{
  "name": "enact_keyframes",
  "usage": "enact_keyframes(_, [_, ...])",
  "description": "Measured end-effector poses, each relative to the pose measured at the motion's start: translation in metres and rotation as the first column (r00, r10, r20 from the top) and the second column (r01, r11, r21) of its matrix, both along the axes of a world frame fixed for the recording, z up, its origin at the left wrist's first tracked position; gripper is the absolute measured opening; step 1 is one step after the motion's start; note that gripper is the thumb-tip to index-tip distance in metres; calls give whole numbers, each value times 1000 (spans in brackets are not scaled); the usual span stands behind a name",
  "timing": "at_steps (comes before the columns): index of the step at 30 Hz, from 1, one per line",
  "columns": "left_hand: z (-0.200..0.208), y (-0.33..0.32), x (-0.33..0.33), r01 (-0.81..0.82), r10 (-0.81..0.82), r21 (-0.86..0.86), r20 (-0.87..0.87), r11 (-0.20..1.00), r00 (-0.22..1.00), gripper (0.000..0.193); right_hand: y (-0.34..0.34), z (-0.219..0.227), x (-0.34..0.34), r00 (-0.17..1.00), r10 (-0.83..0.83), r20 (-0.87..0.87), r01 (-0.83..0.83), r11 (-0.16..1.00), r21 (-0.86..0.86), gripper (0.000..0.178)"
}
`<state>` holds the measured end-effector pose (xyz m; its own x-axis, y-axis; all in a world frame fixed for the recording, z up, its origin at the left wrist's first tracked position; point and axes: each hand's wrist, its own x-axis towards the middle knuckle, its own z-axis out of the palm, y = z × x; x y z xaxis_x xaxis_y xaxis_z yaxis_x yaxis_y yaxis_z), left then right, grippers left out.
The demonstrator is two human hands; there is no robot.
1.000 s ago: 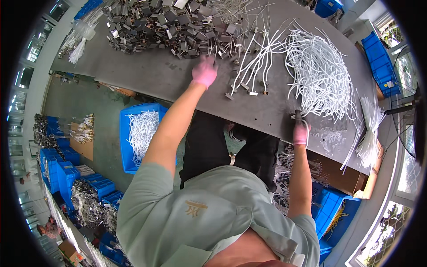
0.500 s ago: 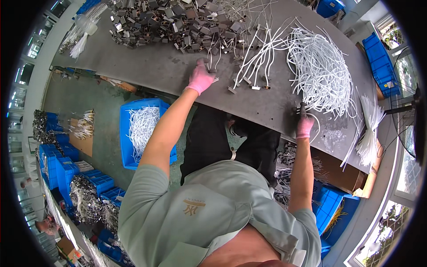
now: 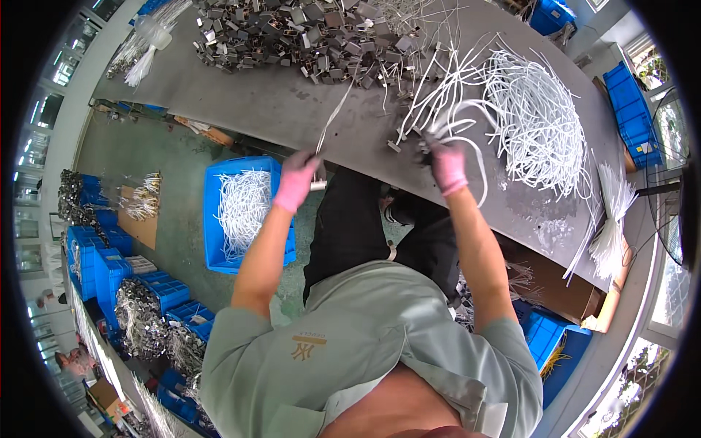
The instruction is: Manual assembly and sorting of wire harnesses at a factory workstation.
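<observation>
My left hand [image 3: 296, 181], in a pink glove with dark fingertips, is closed at the table's front edge. It grips a wired part [image 3: 318, 185] with a small white end, and its thin pale leads [image 3: 336, 113] stretch up toward the heap. My right hand [image 3: 447, 166], gloved alike, is closed over the tabletop around white tubing [image 3: 480, 164] that loops out past the wrist, blurred by motion. Its fingertips are beside small dark pieces at the ends of several white-leaded parts [image 3: 420, 109]; whether they touch is unclear.
A heap of grey metal blocks [image 3: 307, 36] covers the table's far side. To the right lies a large pile of white tubes [image 3: 537, 120], with a tied bundle of pale strips [image 3: 610, 219] past it. A blue crate [image 3: 212, 219] of white pieces stands on the floor at left.
My left hand has come down and left to the table edge, drawing the wired part from the heap. My right hand has moved left from the tube pile, carrying white tubing.
</observation>
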<state>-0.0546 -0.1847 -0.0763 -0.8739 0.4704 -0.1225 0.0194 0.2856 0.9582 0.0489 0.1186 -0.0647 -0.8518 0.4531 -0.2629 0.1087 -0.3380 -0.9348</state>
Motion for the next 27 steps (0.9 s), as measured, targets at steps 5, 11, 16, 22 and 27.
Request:
enact_keyframes(5, [-22, -87, 99, -64, 59, -154, -35, 986, 998, 26, -73, -29, -80, 983, 126, 137, -126, 992, -8, 26])
enact_keyframes(11, [-24, -176, 172, 117, -130, -148, -84, 982, 988, 21, -82, -61, -120, 997, -73, -16, 74, 988, 133, 32])
enact_keyframes(16, [-38, -200, 184, -202, 186, -13, 450, 979, 874, 25, -51, 17, -104, 984, -111, -141, 77, 970, -229, 32])
enact_keyframes(22, [-36, -186, 160, -162, 169, -49, 378, 986, 910, 30, -9, 34, -87, 961, -195, -195, 155, 966, -205, 30])
enact_keyframes(27, [-44, -195, 157, -183, 181, -31, 383, 983, 906, 32, -1, 35, -80, 953, -206, -221, 152, 959, -240, 30])
